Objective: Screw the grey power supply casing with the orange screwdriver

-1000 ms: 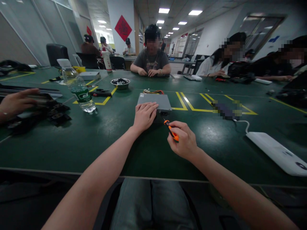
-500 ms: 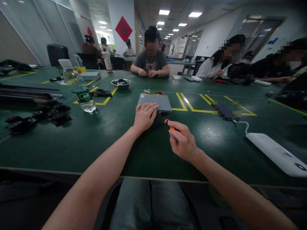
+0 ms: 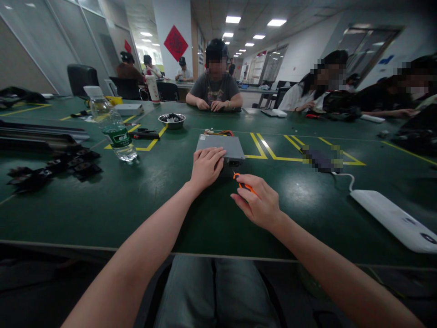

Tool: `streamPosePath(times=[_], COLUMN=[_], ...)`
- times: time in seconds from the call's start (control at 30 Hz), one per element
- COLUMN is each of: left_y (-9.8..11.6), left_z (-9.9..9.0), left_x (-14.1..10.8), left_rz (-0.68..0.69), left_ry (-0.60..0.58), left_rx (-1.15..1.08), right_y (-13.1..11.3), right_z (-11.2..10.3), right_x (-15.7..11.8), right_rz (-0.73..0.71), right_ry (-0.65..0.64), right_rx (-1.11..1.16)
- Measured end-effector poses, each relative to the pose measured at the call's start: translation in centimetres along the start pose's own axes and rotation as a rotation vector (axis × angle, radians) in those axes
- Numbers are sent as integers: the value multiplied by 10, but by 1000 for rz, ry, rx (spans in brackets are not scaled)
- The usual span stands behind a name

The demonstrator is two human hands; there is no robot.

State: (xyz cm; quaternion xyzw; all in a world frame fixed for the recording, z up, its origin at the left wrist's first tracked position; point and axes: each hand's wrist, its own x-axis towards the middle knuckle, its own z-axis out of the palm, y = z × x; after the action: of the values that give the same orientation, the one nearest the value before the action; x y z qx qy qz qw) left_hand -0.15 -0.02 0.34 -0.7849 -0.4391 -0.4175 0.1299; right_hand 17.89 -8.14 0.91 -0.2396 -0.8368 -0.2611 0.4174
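Where the left hand point(image 3: 206, 169) lies, head view: on top of the gray metal box point(image 3: 223, 145), palm down, fingers nearly together and laid flat rather than pinching.
Gray metal box: on the green table point(image 3: 205, 223), in front of the person's body, with a small white label point(image 3: 202, 137) at its far left corner.
Socket point(image 3: 234, 162): on the near face of the box, toward its right end.
Colored wires point(image 3: 220, 133): bunched behind the far edge of the box.
Right hand point(image 3: 261, 202): just in front of the box, fingers curled round the orange and black screwdriver point(image 3: 246, 187) (the thumb sticks out to the left, below the handle).
Screwdriver: tilted, shaft pointing at the near face, just below the socket; whether the tip touches, I cannot tell.
Water bottle point(image 3: 118, 136): left of the box, well apart, leaning in the view.
Metal bowl point(image 3: 171, 125): beyond the box to the left, small pieces inside.
White device point(image 3: 392, 218): on the right, a white cable point(image 3: 351, 178) at its far end.
Person opposite point(image 3: 218, 89): both hands near the far table edge.
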Motion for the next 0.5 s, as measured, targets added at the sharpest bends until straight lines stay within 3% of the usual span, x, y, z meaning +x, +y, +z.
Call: streamPosePath(times=[0.2,0.37,0.5], left_y=[2,2,2], left_z=[-1,-1,1], left_x=[0,1,1], left_rz=[-13,-21,-25], left_ry=[-23,-33,-27], left_rx=[-2,-2,5], right_y=[-2,-2,-1], right_z=[1,-1,-1], right_x=[-1,0,1], right_rz=[101,70,76], right_ry=[32,42,83], right_rx=[51,-91,-33])
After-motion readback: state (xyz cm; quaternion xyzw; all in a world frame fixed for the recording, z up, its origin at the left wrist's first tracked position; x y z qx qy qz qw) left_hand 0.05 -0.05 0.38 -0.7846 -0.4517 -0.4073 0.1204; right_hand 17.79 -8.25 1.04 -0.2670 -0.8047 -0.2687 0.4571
